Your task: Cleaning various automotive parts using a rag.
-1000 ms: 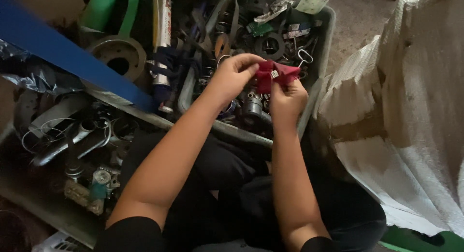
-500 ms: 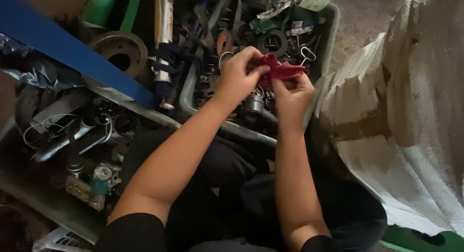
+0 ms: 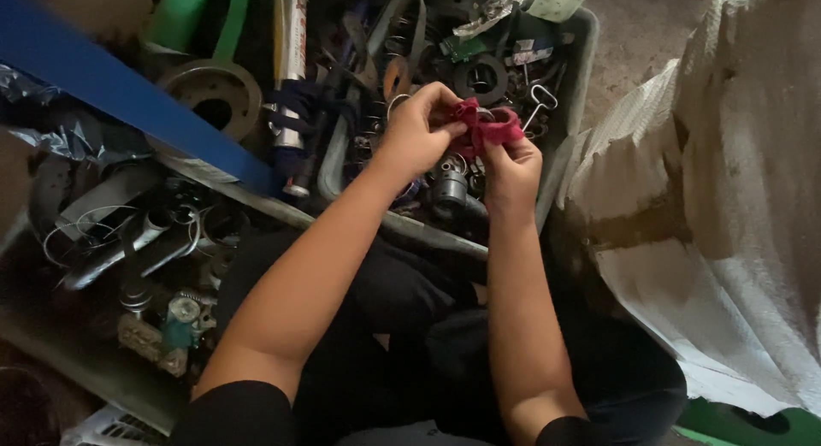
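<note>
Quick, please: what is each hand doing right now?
Left hand: closed on the red cloth.
Right hand: closed on the same red cloth.

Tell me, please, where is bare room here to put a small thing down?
Bare ground shows past the grey bin, before the white sack. The bin is packed with metal parts under the left hand and right hand holding the red cloth.
</note>
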